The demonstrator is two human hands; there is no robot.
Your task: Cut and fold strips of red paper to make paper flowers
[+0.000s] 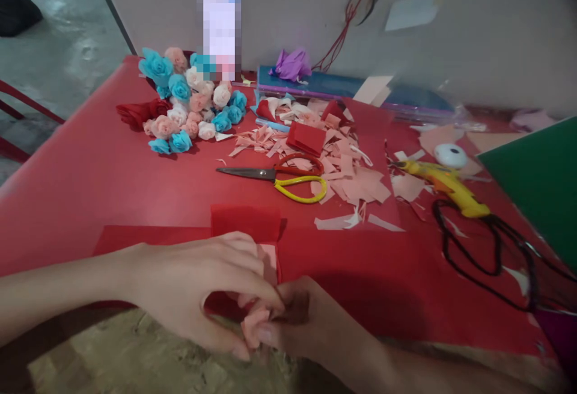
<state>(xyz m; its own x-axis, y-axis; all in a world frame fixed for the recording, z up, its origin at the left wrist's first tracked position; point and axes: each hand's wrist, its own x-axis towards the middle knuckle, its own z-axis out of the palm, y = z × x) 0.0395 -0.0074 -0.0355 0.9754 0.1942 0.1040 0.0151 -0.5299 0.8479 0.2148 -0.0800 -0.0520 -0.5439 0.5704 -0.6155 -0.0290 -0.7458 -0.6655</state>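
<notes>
My left hand (193,289) and my right hand (306,319) meet at the table's near edge, both pinching a small rolled piece of pink crepe paper (255,322). A pink strip (269,261) runs up from it beside a folded red paper piece (246,222). A long red paper strip (148,236) lies flat behind my left wrist. The paper roll is partly hidden by my fingers.
On the red table (90,177) lie red-and-yellow scissors (282,177), a pile of pink paper scraps (342,165), a heap of blue, pink, white and red paper roses (189,102), a yellow glue gun (444,183) with black cord, and a green sheet (538,183) at right.
</notes>
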